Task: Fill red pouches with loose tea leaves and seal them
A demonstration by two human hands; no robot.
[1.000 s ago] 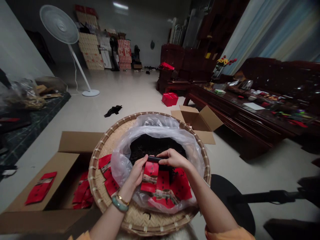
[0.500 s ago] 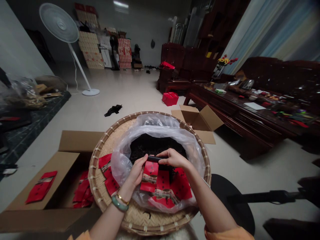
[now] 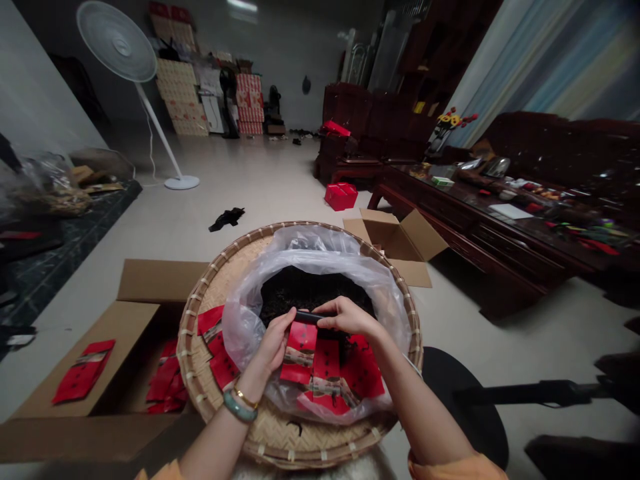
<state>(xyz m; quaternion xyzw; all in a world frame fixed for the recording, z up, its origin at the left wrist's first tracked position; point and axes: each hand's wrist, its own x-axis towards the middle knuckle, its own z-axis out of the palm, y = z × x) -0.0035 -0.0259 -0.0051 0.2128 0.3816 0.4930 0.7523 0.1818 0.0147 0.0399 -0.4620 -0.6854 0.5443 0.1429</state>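
A red packet (image 3: 300,353) hangs upright in front of me, with a black bar (image 3: 307,317) lying across its top edge. My left hand (image 3: 273,341) is closed on the packet's upper left side and the bar's left end. My right hand (image 3: 350,316) pinches the bar near its right end. Behind them, a clear plastic bag (image 3: 245,300) stands rolled open, full of dark, leaf-like loose stuff (image 3: 295,285). More red packets (image 3: 363,370) lie on the bag's near side. All this rests in a round woven bamboo tray (image 3: 240,263).
Left of the tray, an open cardboard box (image 3: 135,280) holds red packets, with one packet (image 3: 84,370) on its flap. Another open box (image 3: 430,237) stands behind right, beside a dark wooden table (image 3: 475,223). A black round base (image 3: 450,393) is at right; a white fan (image 3: 167,133) stands farther off.
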